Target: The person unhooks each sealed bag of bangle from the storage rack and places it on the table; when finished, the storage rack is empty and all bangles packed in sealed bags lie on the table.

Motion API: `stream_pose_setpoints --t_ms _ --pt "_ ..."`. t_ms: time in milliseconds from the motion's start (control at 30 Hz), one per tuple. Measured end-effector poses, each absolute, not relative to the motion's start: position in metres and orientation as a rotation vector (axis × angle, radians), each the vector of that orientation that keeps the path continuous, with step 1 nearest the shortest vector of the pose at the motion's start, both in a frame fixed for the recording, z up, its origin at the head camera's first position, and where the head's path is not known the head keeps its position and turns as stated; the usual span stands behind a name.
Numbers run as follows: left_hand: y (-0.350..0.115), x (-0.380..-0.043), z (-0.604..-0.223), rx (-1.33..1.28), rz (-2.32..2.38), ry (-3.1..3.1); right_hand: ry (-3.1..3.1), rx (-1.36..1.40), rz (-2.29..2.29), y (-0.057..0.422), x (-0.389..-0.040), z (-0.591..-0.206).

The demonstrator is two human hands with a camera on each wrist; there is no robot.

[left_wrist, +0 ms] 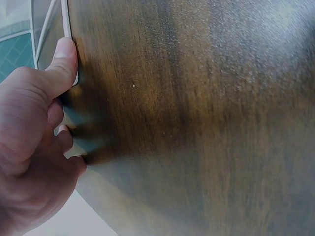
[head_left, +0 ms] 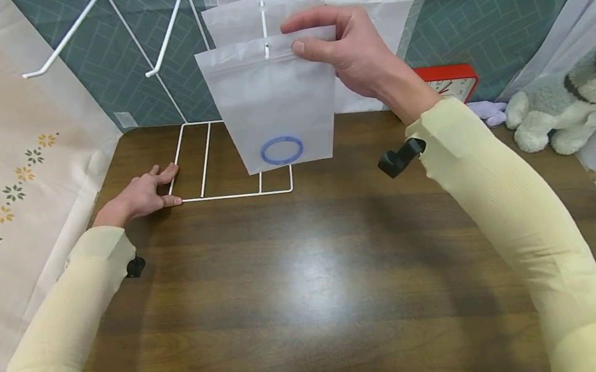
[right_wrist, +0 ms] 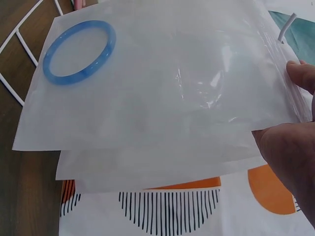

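My right hand (head_left: 354,49) pinches the top right edge of a frosted zip-lock bag (head_left: 276,102) between thumb and fingers. A blue bangle (head_left: 282,151) lies low inside that bag. The hook (head_left: 262,13) of a white wire rack (head_left: 238,195) passes through the bag's top, and its tip sticks out in front. Behind it hangs a second frosted bag (head_left: 233,23), mostly covered. My left hand (head_left: 137,196) is at the rack's base on the table, its thumb (left_wrist: 64,54) pressing the front left corner of the wire and its forefinger spread against the side wire.
Two bare white hooks (head_left: 168,37) stand up on the left of the rack. A red clock (head_left: 446,73), a purple soft thing (head_left: 488,111) and a grey-white plush toy (head_left: 555,98) sit at the back right. Patterned cloth (head_left: 7,184) borders the brown table (head_left: 302,309) on the left.
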State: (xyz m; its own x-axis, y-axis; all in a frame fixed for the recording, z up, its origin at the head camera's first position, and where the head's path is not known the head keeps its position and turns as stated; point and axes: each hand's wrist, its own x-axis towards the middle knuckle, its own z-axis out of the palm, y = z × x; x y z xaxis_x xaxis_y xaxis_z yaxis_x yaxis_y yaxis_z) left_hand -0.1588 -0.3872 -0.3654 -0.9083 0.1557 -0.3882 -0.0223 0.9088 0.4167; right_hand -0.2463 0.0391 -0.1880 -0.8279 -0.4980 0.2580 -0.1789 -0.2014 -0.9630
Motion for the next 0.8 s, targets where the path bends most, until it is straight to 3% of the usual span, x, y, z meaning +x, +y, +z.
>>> stream_pose_setpoints --t_ms 800 --pt "-0.391 -0.157 -0.367 0.151 0.532 2.687 1.759 -0.779 -2.101 0.066 -0.209 -0.173"
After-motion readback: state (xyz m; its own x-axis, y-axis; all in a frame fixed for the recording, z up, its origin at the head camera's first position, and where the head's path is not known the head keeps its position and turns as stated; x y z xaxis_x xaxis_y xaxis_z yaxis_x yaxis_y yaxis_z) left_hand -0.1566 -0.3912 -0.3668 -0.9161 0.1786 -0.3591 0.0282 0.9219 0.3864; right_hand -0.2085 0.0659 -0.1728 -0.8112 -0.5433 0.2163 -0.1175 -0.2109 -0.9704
